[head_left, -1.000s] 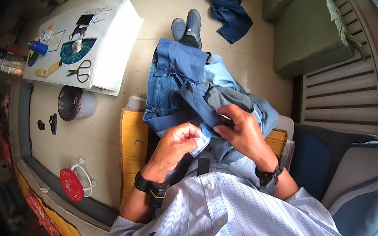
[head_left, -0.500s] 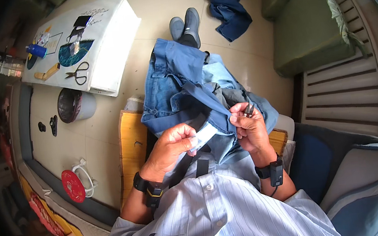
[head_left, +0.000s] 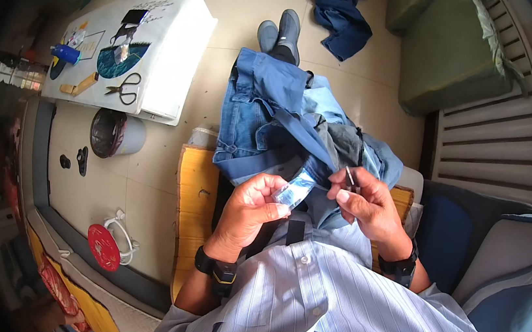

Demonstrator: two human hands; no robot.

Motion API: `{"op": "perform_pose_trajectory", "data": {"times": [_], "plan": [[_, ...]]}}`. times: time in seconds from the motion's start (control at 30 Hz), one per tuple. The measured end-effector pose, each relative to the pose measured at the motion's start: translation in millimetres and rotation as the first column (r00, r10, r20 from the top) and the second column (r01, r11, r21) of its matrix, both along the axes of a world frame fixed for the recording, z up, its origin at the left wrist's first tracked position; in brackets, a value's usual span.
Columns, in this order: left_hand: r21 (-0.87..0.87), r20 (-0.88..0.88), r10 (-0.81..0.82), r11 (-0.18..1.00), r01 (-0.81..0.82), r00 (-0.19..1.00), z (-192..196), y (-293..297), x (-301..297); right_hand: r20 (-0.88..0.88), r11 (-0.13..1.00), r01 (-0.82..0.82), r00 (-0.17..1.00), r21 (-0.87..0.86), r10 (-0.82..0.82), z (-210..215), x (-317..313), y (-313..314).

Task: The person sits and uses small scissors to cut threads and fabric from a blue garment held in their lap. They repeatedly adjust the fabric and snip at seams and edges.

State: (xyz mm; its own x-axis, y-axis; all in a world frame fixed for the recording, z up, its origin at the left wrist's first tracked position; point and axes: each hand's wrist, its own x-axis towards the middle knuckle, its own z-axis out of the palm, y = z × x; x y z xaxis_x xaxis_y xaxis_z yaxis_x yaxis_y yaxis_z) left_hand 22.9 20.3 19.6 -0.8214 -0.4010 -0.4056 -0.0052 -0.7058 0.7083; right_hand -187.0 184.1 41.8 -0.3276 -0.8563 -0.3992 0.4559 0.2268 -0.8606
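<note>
My left hand (head_left: 254, 205) pinches the light blue end of a denim strip (head_left: 296, 191) between thumb and fingers. The strip runs up into the pile of blue jeans cloth (head_left: 245, 126) draped over my lap and legs. Closed around small metal thread snips (head_left: 349, 177), my right hand (head_left: 370, 206) is just right of the strip, apart from it. The snips' points stick up past the fingers; their handles are hidden in the palm. Grey cloth (head_left: 345, 144) and paler denim lie among the folds.
Left of me, a white table (head_left: 178, 58) carries scissors (head_left: 126, 89), a blue bottle (head_left: 66, 54) and a yellow-handled tool. A waste bin (head_left: 128, 132) and red round stool (head_left: 103, 247) stand on the floor. More denim (head_left: 341, 16) lies ahead; green cushions (head_left: 455, 39) are at right.
My right hand has let go of the denim strip and drawn back toward me, snips still in it. My left hand still holds the strip's end. The view has shifted slightly.
</note>
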Motion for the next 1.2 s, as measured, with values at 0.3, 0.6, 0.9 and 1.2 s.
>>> {"op": "perform_pose_trajectory", "data": {"times": [0.3, 0.6, 0.9, 1.2], "plan": [[0.003, -0.065, 0.055, 0.998, -0.055, 0.996, -0.3, 5.7, 3.1, 0.295, 0.978, -0.198, 0.932, -0.070, 0.210, -1.7, 20.0, 11.5], [-0.076, -0.097, -0.006, 0.997, -0.001, 0.995, -0.9, 8.7, -8.0, 0.135, 0.960, -0.276, 0.950, -0.048, 0.280, 9.9, 27.7, 15.3], [-0.735, -0.041, 0.035, 0.676, -0.054, 0.999, -16.3, -6.5, -25.6, -0.084, 0.987, -0.146, 0.987, -0.068, 0.140, 21.0, 12.6, 16.2], [0.054, -0.081, 0.066, 0.997, -0.061, 0.995, -4.6, -5.3, -46.2, -0.220, 0.985, -0.157, 0.966, -0.078, 0.136, 15.4, -11.0, -2.3]]}}
